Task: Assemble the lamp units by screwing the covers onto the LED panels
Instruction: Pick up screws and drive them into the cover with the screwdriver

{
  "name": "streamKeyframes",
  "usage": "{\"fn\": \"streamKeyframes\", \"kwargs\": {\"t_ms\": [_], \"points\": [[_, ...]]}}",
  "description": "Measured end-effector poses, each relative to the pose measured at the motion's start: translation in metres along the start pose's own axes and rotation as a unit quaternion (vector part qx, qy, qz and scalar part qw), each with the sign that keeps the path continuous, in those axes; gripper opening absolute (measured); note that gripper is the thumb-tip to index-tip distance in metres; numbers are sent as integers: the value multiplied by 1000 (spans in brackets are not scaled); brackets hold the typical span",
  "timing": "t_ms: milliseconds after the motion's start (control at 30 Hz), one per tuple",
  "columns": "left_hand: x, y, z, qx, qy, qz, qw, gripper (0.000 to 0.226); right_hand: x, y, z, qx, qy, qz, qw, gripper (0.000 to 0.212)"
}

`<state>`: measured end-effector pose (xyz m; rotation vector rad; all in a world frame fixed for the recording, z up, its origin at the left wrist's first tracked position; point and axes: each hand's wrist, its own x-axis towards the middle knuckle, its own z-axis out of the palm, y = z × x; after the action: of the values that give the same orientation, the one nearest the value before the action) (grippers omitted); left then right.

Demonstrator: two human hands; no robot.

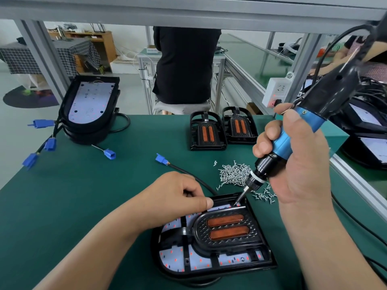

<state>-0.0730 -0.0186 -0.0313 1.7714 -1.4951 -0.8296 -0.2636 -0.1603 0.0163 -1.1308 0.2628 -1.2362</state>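
A lamp unit (211, 245) lies at the near centre of the green table: a white LED panel with a black cover and two orange lenses on top. My left hand (178, 197) rests on the unit's far left edge, fingers curled and thumb pressed down on the cover. My right hand (293, 155) grips a blue and black electric screwdriver (278, 143). Its bit tip sits at the cover's far right corner. A pile of small silver screws (236, 174) lies just beyond the unit.
Two black covers with orange lenses (207, 130) stand at the back right. A stack of LED panel housings (90, 107) with blue connectors (50, 143) is at the back left. A person in black sits beyond the table. Cables trail along the right edge.
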Motion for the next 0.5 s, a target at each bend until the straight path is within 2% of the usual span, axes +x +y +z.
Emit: {"fn": "streamKeyframes", "kwargs": {"t_ms": [367, 500], "points": [[1, -4, 4, 9, 11, 11, 1000, 28, -9, -2, 13, -38, -71, -19, 997, 16], [2, -7, 8, 16, 20, 19, 1000, 29, -12, -1, 17, -57, -74, -19, 995, 19]]}}
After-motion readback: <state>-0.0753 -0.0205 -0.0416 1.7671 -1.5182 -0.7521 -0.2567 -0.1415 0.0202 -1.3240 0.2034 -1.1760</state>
